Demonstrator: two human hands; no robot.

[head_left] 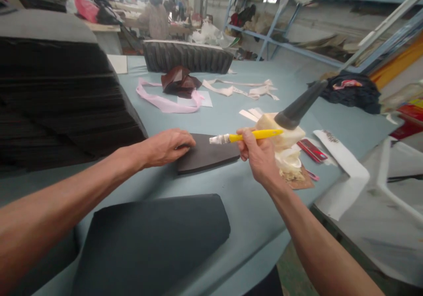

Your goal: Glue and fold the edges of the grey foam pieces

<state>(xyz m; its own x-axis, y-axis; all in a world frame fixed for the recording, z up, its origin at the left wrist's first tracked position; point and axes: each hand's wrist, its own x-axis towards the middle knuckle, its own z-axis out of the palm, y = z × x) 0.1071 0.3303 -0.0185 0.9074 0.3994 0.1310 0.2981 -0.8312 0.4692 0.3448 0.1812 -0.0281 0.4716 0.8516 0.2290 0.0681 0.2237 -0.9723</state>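
Observation:
My right hand [259, 155] grips a paint brush [257, 135] by its yellow handle. The brush's whitish, coated bristles point left, over a dark flat panel [211, 155] on the table. At that panel's left end is my left hand [170, 146], its fingers curled and closed on the edge; the fingertips are partly hidden. Nearer to me lies a larger dark sheet [158, 238]. Just beyond my right hand, a pale yellow block [287, 135] rests above a messy white container [287, 159] crusted with yellowish residue.
A tall stack of black sheets [59, 98] rises at the left. A row of dark pieces [188, 58] stands at the back. A dark tapered tube [300, 104] slants over the block. A pink strip [168, 104] and brown cloth [180, 80] lie mid-table. A person [157, 16] sits farther off.

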